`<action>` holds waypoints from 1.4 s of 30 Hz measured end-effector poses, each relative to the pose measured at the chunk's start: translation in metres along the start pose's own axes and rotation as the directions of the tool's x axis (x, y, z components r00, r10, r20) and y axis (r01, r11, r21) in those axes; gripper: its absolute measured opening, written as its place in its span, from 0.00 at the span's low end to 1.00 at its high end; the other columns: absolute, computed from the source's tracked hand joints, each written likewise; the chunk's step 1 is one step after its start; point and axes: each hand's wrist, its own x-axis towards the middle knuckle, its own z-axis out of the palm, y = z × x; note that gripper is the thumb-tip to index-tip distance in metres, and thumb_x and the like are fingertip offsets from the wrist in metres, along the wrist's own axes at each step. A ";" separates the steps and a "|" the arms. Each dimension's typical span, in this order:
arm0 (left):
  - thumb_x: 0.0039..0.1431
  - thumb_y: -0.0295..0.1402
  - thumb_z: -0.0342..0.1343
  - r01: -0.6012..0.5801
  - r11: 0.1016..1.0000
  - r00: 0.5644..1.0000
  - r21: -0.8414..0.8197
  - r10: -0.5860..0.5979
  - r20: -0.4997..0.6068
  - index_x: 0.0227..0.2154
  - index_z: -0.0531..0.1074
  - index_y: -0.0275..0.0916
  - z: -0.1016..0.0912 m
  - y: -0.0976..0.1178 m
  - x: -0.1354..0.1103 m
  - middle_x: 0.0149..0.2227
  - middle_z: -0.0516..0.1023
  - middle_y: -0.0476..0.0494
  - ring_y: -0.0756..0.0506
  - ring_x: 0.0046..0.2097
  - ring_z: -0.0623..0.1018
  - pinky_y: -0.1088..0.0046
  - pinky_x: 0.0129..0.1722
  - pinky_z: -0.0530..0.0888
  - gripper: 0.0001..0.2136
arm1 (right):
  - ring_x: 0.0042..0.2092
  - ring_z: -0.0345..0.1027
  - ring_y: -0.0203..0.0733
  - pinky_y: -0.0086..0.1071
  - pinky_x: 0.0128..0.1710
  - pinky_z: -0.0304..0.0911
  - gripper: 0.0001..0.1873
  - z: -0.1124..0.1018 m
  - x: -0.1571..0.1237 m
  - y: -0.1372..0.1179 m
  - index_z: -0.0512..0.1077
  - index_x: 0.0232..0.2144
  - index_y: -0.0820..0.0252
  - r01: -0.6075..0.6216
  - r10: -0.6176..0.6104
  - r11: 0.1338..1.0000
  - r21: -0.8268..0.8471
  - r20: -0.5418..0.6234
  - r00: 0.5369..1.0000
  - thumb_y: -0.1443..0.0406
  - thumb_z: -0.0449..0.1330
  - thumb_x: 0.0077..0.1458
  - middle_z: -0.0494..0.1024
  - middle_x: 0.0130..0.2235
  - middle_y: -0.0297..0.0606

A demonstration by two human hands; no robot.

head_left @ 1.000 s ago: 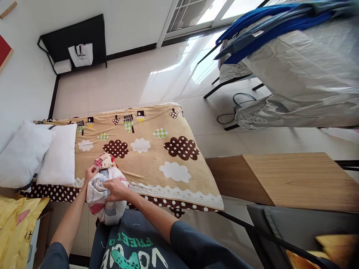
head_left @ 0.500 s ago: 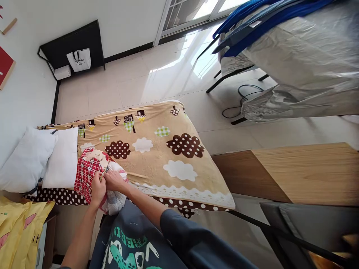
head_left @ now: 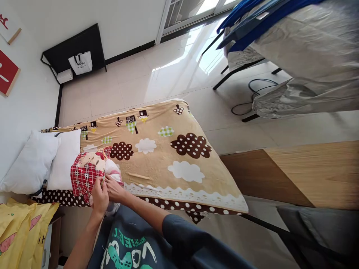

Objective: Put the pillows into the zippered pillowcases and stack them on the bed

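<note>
A red plaid fabric cover [head_left: 84,176] with a cartoon print lies near the front edge of the bed, close to the pillows. Soft white stuffing or cloth [head_left: 112,168] bulges out at its right side. My left hand [head_left: 100,196] is closed, pinching the cover's edge between thumb and fingers. Right beside it, my right hand [head_left: 114,189] is also closed on that edge, fingertips nearly meeting the left ones. A thin greenish strip shows between the fingers; whether it is a zip or trim I cannot tell. Beneath lies a beige patterned blanket [head_left: 148,164].
Two white pillows, one flat [head_left: 66,160] and one leaning [head_left: 32,162], sit at the bed's left end. Yellow fabric [head_left: 25,228] drapes over a cabinet at lower left. A wooden surface [head_left: 308,172] and plastic-covered furniture [head_left: 314,52] stand to the right.
The plaid cover has shifted slightly left and its printed face shows more, with less of the white bulk visible. Both hands keep pinching its edge. The camera view has turned a little.
</note>
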 end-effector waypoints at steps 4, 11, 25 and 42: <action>0.54 0.29 0.48 -0.045 0.995 0.996 0.088 0.038 0.076 0.41 0.68 0.39 -0.022 0.001 0.004 0.43 0.78 0.37 0.39 0.46 0.77 0.61 0.48 0.71 0.11 | 0.50 0.66 0.50 0.48 0.57 0.57 0.14 -0.010 0.021 0.008 0.74 0.42 0.61 -0.054 0.054 0.999 0.001 -0.034 0.998 0.58 0.59 0.58 0.78 0.45 0.48; 0.48 0.26 0.48 -0.042 0.998 0.998 -0.047 0.044 0.036 0.37 0.70 0.39 -0.056 0.019 0.007 0.38 0.77 0.43 0.43 0.42 0.76 0.66 0.46 0.71 0.13 | 0.68 0.48 0.58 0.52 0.66 0.42 0.46 -0.017 -0.024 -0.023 0.57 0.65 0.65 -0.126 0.127 0.992 0.016 -0.203 0.971 0.45 0.61 0.54 0.59 0.66 0.58; 0.44 0.25 0.48 -0.102 0.954 0.875 -0.283 0.221 0.430 0.33 0.74 0.38 -0.016 0.032 0.005 0.32 0.76 0.46 0.46 0.36 0.73 0.72 0.39 0.70 0.14 | 0.49 0.68 0.53 0.48 0.57 0.54 0.29 -0.076 -0.050 0.020 0.70 0.51 0.61 -0.292 0.317 0.939 0.180 -0.134 0.939 0.67 0.58 0.43 0.77 0.47 0.49; 0.41 0.33 0.64 0.092 0.927 0.761 -0.363 0.170 0.627 0.47 0.75 0.38 -0.079 -0.046 0.033 0.45 0.79 0.38 0.38 0.51 0.75 0.59 0.56 0.70 0.25 | 0.28 0.62 0.36 0.28 0.30 0.57 0.06 -0.148 -0.004 0.005 0.63 0.27 0.56 -0.313 0.447 0.871 0.379 -0.350 0.823 0.65 0.56 0.41 0.72 0.26 0.30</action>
